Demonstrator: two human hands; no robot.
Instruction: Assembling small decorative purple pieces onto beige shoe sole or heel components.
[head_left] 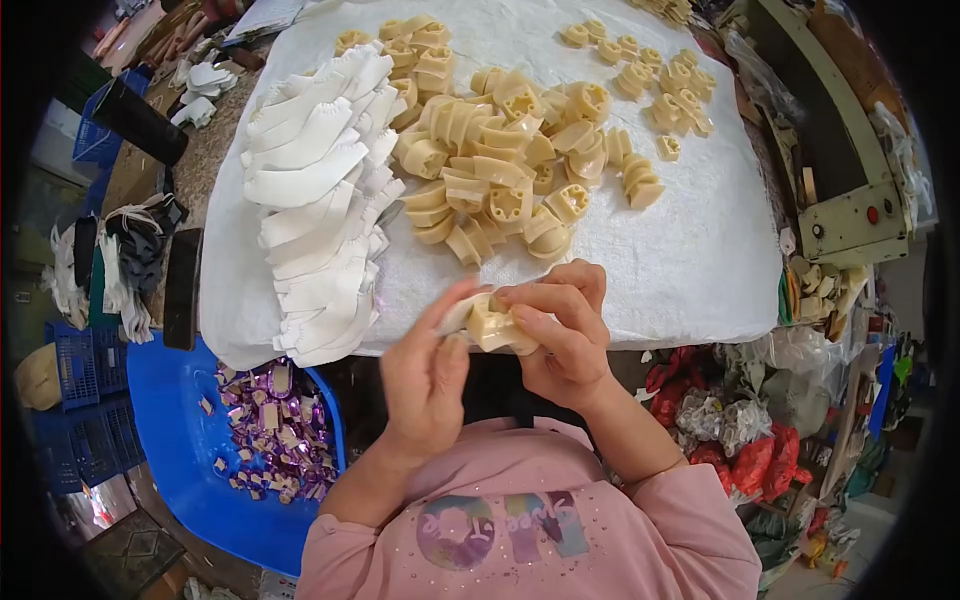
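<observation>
Both hands meet at the near edge of the white cloth (pixel 700 250), and between them sits one cream plastic piece (pixel 495 325), a small blocky moulding. The right hand (pixel 560 335) is closed around it, fingers curled over its top and thumb under its side; the left hand (pixel 428 365) has its fingers nearly straight, pressing a thin white strip (pixel 458 312) against the piece's left face. So the piece lies just off the cloth's near edge, above the person's pink top (pixel 520 520), gripped by the right hand and touched by the left. As for progress, it looks early to middling: beyond the hands, at the middle of the cloth, a big heap of like pieces (pixel 500 170) waits, and a looser scatter (pixel 660 90) lies toward the cloth's far right corner. Along the cloth's left side a long fanned stack of white scalloped strips (pixel 320 200) is thick, which suggests much is left to do. I cannot tell which pieces in the heap, if any, already carry a strip, so the finished share is unclear. Below the cloth's near left corner a blue bin (pixel 175 440) holds shiny purple and silver bits (pixel 270 430). Right of the cloth stands a pale green machine (pixel 850 215) with buttons.
</observation>
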